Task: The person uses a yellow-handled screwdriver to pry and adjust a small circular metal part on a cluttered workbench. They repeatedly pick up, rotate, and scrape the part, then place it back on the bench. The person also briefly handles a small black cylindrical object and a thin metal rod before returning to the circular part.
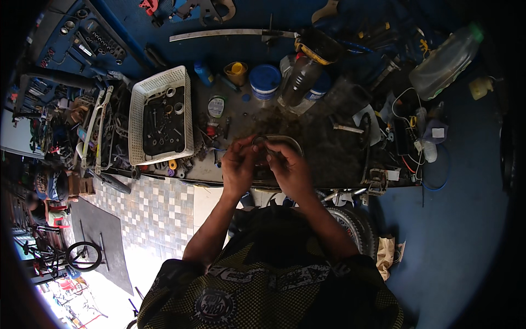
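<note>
My left hand (239, 164) and my right hand (289, 167) meet over the front of the workbench (208, 174). Between their fingertips is a small ring-shaped part (258, 141), dark and partly covered by the fingers; its exact kind is too small to make out. Both hands have their fingers pinched closed around it. Under them lies a round, shallow dish (293, 143) with a pale rim, mostly hidden by the hands. A bottle with a pale label (216, 106) and a small red-topped item (211, 130) sit beyond my left hand.
At left on the bench, a white perforated basket (189, 118) holds rings and small metal parts. Blue-lidded tub (264, 81), yellow cup (236, 70) and dark bottle (300, 79) stand at the back. Cables (402, 118) clutter the right end. A bicycle wheel (356, 233) is below the bench.
</note>
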`<move>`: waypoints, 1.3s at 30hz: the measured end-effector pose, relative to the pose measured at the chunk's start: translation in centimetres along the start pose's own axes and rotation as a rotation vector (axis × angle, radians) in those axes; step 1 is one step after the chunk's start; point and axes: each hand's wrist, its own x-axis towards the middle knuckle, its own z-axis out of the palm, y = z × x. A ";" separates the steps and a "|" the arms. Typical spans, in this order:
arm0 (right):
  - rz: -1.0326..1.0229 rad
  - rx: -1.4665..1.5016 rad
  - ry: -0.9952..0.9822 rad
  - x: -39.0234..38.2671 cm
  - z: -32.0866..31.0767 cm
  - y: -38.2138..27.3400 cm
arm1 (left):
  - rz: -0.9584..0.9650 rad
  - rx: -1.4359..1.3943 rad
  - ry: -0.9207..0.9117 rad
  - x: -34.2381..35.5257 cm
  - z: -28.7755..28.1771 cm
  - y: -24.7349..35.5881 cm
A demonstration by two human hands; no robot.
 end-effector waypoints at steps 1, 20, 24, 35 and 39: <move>0.059 0.003 -0.022 0.1 0.0 0.0 | 0.032 0.044 0.004 0.1 0.0 -0.1; -0.251 -0.664 0.036 -1.0 -0.9 0.6 | -0.048 0.081 -0.022 0.8 -0.3 1.4; -0.306 -0.706 0.048 -1.0 -1.1 0.6 | -0.085 -0.051 -0.018 0.7 0.0 1.5; -0.251 -0.695 -0.008 -0.8 -1.4 -0.6 | -0.085 -0.119 0.017 0.3 0.2 1.6; -0.139 -0.343 -0.042 0.4 -1.9 -2.3 | -0.106 -0.202 0.045 0.5 0.3 2.4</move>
